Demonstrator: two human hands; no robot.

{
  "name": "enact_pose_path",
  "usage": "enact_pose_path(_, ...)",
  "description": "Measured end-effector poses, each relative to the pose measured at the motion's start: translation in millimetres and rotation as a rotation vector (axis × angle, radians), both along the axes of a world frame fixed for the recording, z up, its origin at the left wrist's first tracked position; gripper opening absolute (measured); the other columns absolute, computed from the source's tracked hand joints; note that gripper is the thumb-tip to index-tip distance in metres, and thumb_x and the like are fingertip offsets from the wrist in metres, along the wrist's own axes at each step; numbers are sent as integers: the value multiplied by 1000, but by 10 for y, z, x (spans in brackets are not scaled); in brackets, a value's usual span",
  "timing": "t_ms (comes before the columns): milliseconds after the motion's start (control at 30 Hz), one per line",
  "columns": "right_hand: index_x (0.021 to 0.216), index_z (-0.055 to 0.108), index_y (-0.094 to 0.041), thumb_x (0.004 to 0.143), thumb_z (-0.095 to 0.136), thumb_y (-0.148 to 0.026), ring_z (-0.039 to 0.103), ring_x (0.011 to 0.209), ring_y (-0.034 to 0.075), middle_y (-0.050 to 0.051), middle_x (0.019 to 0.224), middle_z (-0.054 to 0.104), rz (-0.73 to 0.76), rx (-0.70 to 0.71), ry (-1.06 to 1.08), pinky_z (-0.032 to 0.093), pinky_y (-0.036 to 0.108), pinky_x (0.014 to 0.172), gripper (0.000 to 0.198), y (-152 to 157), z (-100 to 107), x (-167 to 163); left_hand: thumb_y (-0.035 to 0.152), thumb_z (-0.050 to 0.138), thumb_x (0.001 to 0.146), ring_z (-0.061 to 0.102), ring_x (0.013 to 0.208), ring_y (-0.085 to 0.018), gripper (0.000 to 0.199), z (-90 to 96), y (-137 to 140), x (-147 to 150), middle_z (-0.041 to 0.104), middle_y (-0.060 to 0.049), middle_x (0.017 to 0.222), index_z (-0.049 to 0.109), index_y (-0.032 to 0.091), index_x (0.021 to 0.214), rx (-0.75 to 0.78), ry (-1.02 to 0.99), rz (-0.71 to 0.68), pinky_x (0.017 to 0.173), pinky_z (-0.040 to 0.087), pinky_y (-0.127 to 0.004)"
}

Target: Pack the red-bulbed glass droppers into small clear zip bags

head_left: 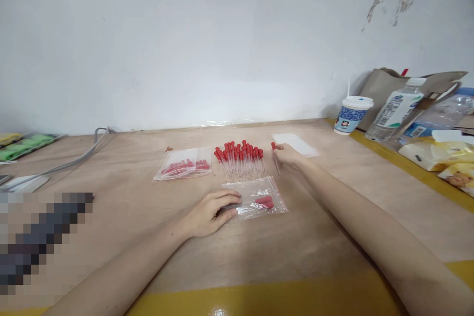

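Observation:
A clear zip bag (246,190) with red-bulbed droppers (265,201) in it lies flat in front of me. My left hand (215,212) rests on the bag's left end, its thumb and fingers apart. Further off to the right, my right hand (288,154) pinches a single glass dropper (273,146) just below its red bulb, tip pointing down. Left of that hand lies a pile of loose droppers (240,154), red bulbs facing the wall.
A filled bag of droppers (183,164) lies left of the pile; white bags (294,144) lie at the right. A paper cup (351,114), a water bottle (398,108) and snack packs (429,152) line the right edge. A grey cable (83,155) runs along the left.

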State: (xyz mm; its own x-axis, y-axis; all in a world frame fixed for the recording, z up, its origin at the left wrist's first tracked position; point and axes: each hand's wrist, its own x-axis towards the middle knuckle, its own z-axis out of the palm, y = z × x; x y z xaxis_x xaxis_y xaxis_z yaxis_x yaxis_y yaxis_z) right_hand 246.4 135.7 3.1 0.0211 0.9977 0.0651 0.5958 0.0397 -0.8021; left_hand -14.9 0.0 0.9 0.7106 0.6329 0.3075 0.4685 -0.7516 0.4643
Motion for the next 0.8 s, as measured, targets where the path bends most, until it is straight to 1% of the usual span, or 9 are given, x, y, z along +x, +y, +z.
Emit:
enact_pose_path(67, 82, 56, -13, 74, 43, -20, 44, 46, 10, -3, 50, 43, 47, -5, 95, 36, 22, 48, 16, -145, 8, 125, 22, 46, 88, 54, 106, -19, 26, -5, 5, -1, 57, -8, 116, 56, 19, 112, 1, 7, 3, 91, 45, -35)
enact_pose_path(133, 88, 53, -14, 72, 43, -22, 41, 45, 9, -5, 51, 40, 95, -25, 272, 35, 22, 47, 19, -324, 12, 237, 21, 46, 88, 54, 107, -19, 26, -12, 11, -3, 57, -8, 116, 56, 20, 112, 1, 15, 8, 91, 45, -35)
enact_pose_path(233, 87, 48, -17, 67, 50, -26, 42, 45, 8, -6, 53, 42, 132, -73, 618, 36, 22, 45, 21, -589, -19, 342, 21, 46, 88, 53, 107, -19, 26, -20, 18, -6, 57, -8, 116, 56, 20, 113, -2, 20, 14, 91, 45, -34)
enact_pose_path(300, 86, 44, -19, 65, 54, -28, 44, 46, 8, -6, 56, 45, 102, -91, 743, 38, 21, 45, 25, -722, -72, 361, 22, 47, 88, 53, 108, -19, 26, -23, 22, -10, 57, -7, 117, 56, 20, 113, -2, 21, 15, 92, 45, -34)
enact_pose_path(400, 94, 36, -23, 65, 58, -29, 49, 47, 8, -8, 63, 47, 19, -17, 812, 44, 23, 46, 37, -832, -171, 320, 23, 47, 88, 52, 109, -19, 28, -25, 25, -20, 56, -7, 118, 55, 21, 115, -2, 25, 21, 92, 44, -35)
enact_pose_path(500, 99, 28, -27, 65, 59, -25, 55, 49, 9, -9, 68, 47, -80, 66, 823, 50, 26, 49, 46, -892, -231, 232, 24, 48, 87, 52, 109, -20, 30, -25, 27, -29, 57, -6, 117, 53, 21, 117, -8, 36, 37, 93, 44, -35)
enact_pose_path(567, 97, 28, -27, 66, 58, -19, 58, 52, 10, -8, 69, 47, -120, 24, 835, 53, 28, 54, 44, -939, -229, 174, 25, 49, 87, 53, 108, -20, 32, -23, 26, -32, 58, -6, 117, 51, 21, 118, -13, 43, 49, 92, 45, -34)
enact_pose_path(667, 93, 31, -26, 68, 57, -13, 62, 58, 12, -6, 69, 50, -109, -99, 860, 55, 29, 60, 38, -1027, -180, 125, 27, 49, 87, 55, 105, -20, 33, -18, 22, -32, 58, -6, 117, 50, 22, 120, -15, 44, 68, 89, 47, -34)
enact_pose_path(800, 93, 34, -24, 70, 55, -11, 61, 55, 13, -5, 65, 52, -35, -180, 826, 55, 28, 57, 34, -1120, -118, 128, 28, 50, 87, 56, 105, -20, 34, -12, 17, -35, 58, -6, 117, 49, 22, 120, -12, 53, 85, 88, 47, -34)
